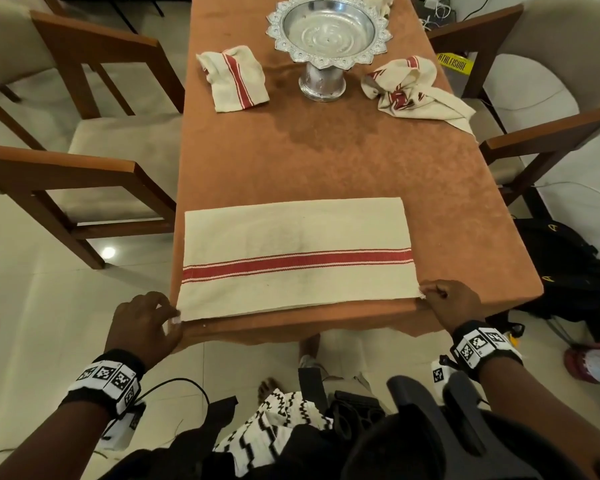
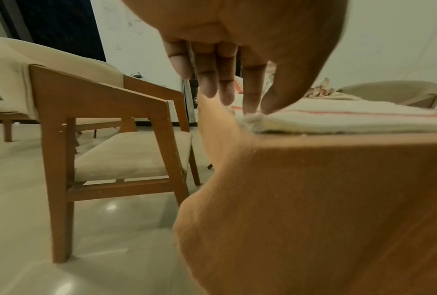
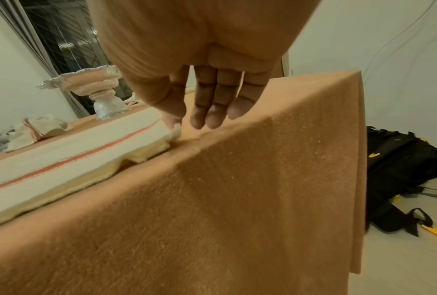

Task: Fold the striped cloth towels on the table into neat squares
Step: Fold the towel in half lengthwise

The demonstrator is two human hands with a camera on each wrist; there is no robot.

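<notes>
Soft, light striped towel (image 1: pixel 297 254), doubled flat on counter (image 1: pixel 343 161). Left hand (image 1: pixel 142 323) and right hand (image 1: pixel 452 304) apparently pinching near corners; best hold there.

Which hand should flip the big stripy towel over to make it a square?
Probably either: the left hand pinches the near left corner of the towel, the right hand the near right corner. I'd lean right, since the table shows more bare cloth on that side.
</notes>
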